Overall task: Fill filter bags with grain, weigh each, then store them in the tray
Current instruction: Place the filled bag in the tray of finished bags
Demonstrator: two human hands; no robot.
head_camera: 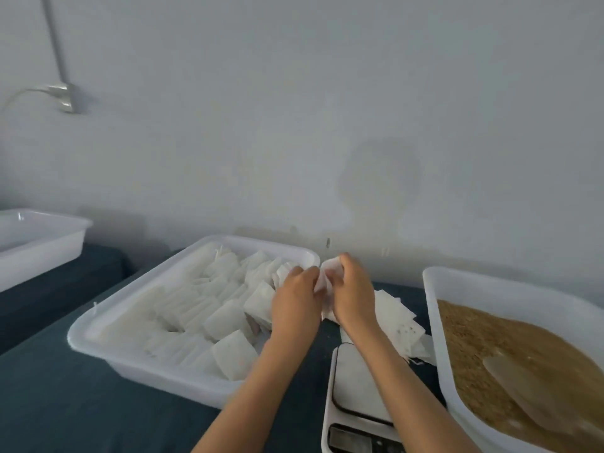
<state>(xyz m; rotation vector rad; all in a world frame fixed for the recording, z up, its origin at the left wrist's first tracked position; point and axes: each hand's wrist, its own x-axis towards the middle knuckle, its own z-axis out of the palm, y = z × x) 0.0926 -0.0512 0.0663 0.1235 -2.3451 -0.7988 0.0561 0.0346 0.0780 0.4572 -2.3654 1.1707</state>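
My left hand (295, 302) and my right hand (353, 294) meet above the table, both pinching one white filter bag (327, 276) between them. Just left of the hands stands a white tray (108, 322) packed with several filled white bags (209, 308). A loose pile of empty filter bags (400, 325) lies on the dark cloth right of my right hand. Under my right forearm sits a white kitchen scale (354, 384) with nothing on its platform. At the right, a white tub (434, 322) holds brown grain (474, 348) with a translucent scoop (523, 390) resting in it.
Another white tray (39, 246) stands at the far left on a separate dark surface. A grey wall runs close behind the trays, with a pipe and fitting (65, 96) at upper left. The dark tablecloth (81, 403) shows at the front left.
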